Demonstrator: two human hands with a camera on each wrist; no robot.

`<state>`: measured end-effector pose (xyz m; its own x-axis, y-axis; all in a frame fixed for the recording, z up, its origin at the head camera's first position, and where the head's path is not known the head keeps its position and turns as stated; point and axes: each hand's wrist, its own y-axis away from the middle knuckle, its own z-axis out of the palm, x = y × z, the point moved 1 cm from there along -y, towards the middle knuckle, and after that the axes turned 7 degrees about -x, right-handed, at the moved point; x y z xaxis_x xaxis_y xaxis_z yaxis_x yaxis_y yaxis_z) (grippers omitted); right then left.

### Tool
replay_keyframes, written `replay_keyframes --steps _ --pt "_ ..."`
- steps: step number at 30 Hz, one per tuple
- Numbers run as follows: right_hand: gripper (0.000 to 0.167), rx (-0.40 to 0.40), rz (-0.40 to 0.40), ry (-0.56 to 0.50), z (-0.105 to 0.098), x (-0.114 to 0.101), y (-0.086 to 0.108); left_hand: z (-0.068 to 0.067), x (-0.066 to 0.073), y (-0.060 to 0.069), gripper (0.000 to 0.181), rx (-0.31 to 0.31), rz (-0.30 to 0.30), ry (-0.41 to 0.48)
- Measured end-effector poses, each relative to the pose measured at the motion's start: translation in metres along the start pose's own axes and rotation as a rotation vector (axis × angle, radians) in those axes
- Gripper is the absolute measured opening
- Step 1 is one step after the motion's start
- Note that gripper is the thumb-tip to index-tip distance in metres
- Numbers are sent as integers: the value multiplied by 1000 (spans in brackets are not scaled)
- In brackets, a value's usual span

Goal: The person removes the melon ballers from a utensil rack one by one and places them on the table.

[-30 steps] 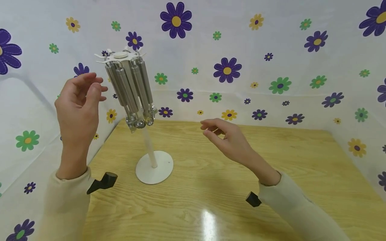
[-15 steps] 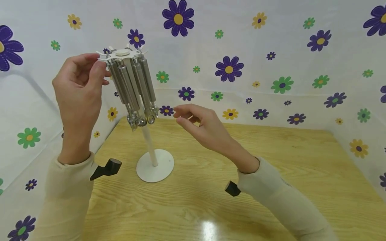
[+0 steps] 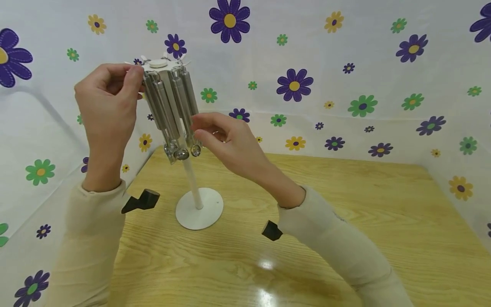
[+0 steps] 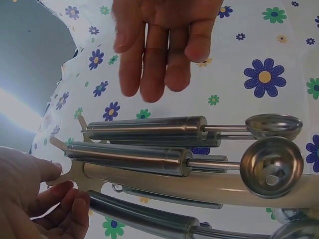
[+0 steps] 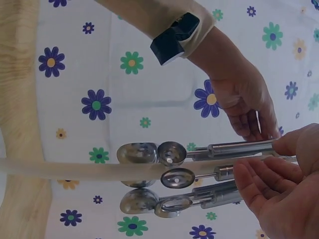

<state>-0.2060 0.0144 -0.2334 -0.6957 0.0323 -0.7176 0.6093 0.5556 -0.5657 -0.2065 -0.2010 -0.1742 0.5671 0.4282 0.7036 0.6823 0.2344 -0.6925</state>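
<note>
While the left hand [image 3: 109,106] pinches the white top [image 3: 158,63] of the utensil stand [image 3: 211,209], the right hand [image 3: 235,145] is just beside the hanging metal utensils [image 3: 166,106], fingers loosely bent and holding nothing; can't tell if they touch. Stand's upright on the tabletop [image 3: 345,204], near its far-left corner. Progress-wise, I'd say left's got its grip, right has none yet, and every utensil I can make out hangs from the top.

2 cream sleeves [image 3: 92,238] (lightly creased), 2 black angular wrist devices [image 3: 271,230].
</note>
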Motion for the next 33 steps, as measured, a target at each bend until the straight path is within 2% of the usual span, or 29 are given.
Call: replay_keyframes --steps 7,12,19,26,33 --pt "34 -19 -10 -31 8 -1 -16 3 7 -2 12 47 35 43" --pt "34 -16 -11 -54 14 -1 -24 2 11 -1 11 36 46 91" --pt "37 -25 -2 -27 26 2 -33 -4 10 -3 13 12 47 53" --pt "35 18 -3 -15 36 6 -44 -5 3 -6 11 -17 47 3" --pt "36 37 31 11 39 3 -47 -1 1 -7 10 -37 40 13"
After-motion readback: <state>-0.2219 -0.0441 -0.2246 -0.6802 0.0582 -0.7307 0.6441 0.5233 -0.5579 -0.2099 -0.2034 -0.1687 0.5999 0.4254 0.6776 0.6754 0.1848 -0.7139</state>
